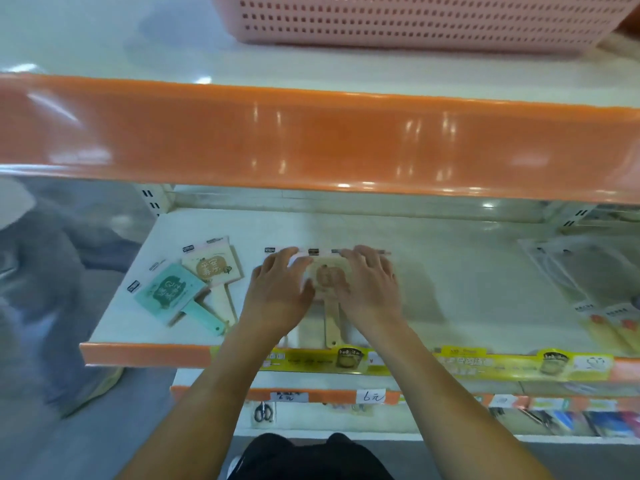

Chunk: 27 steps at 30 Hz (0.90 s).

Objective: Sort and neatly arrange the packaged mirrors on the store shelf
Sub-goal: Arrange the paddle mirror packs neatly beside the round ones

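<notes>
The white shelf [433,271] fills the middle of the frame, smooth and shiny, with an orange glossy front lip. Above it, in the upper right, stands a pink plastic basket [415,22] with many small holes. At the right edge lie some clear plastic packages [588,271], too blurred to identify.

The step in hand seems to be the straightening of one mirror stack [327,289] in the centre of the frame. These are flat paddle-shaped mirrors in thin transparent wrap, beige, with handles pointing toward the shelf lip. The left hand [280,289] and the right hand [369,285] lie flat on either side of the stack, fingers nearly straight and spread, pressing and not gripping.

To the left, a beige mirror [214,268] and a green mirror [169,289] lie tilted and overlapping. I judge that the next move calls for squaring the centre stack, then collecting these two by colour.
</notes>
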{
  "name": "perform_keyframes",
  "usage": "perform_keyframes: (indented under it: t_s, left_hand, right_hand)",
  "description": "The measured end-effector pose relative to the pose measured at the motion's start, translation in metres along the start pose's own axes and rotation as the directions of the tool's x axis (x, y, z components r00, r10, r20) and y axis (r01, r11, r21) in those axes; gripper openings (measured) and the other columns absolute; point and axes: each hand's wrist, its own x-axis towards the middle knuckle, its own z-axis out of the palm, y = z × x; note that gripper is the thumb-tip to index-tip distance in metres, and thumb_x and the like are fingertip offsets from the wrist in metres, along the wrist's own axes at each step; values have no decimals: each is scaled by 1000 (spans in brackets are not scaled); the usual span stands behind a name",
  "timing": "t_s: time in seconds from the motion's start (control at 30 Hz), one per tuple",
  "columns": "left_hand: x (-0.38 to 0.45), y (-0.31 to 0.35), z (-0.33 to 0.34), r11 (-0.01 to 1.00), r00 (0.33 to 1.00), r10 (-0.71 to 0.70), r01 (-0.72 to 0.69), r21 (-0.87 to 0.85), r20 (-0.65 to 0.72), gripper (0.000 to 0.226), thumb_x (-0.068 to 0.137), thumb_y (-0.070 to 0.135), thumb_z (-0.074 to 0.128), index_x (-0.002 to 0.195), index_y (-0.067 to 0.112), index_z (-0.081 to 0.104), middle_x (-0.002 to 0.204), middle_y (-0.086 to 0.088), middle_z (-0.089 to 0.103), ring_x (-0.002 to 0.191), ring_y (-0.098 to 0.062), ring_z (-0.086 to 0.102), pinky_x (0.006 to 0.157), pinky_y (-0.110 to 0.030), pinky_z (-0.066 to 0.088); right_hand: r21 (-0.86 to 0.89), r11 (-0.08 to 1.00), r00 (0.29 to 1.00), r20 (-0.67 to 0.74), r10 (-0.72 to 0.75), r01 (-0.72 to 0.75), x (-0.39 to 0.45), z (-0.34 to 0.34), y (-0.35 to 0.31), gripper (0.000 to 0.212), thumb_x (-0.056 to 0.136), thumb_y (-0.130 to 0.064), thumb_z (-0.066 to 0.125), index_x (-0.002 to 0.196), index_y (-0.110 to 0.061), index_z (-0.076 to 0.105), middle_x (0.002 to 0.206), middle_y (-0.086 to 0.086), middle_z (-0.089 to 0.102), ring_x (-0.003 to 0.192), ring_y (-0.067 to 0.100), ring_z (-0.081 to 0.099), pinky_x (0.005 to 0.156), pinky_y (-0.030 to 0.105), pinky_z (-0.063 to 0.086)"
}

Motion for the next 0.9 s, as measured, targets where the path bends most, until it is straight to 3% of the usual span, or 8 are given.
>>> perform_keyframes:
  t_s: [0.17,0.33,0.6,0.8,0.9]
  left_hand:
    - [-24,-54,-30,989,980,-146,149,13,-135,39,86,30,54,123,18,58,132,-8,53,113,-33,54,88,-45,46]
    - [-60,-106,-57,948,924,-305,317,12,-232,38,78,30,56,112,13,63,121,-11,60,100,-38,60,75,-49,53]
    - [-109,-176,-70,872,837,-475,490,-12,-273,50,79,41,36,117,19,60,118,-7,58,99,-35,58,77,-47,52]
    - [-112,-195,-77,864,828,-499,498,-74,-254,33,87,28,55,118,20,58,125,-5,54,109,-31,54,86,-45,48]
    - [-110,-204,-78,871,838,-489,486,-75,-242,35,87,31,51,119,18,58,126,-4,54,110,-30,55,87,-43,47]
  right_hand:
    - [47,982,981,53,-186,183,8,23,-60,44,93,-36,55,136,-28,50,147,-2,37,136,25,30,109,38,31]
    - [29,944,933,145,-328,328,9,57,-122,49,92,-43,55,138,-27,49,148,-3,36,136,24,29,111,38,30]
    - [31,862,839,214,-501,506,-3,104,-189,51,84,-40,64,130,-19,57,139,6,47,129,30,40,108,41,37]
    - [-36,854,836,230,-498,518,-1,118,-208,52,87,-47,60,132,-23,56,143,2,44,129,25,38,105,38,35]
    - [-54,865,835,294,-465,500,2,125,-215,59,84,-54,60,135,-25,52,146,0,39,133,23,35,107,39,35]
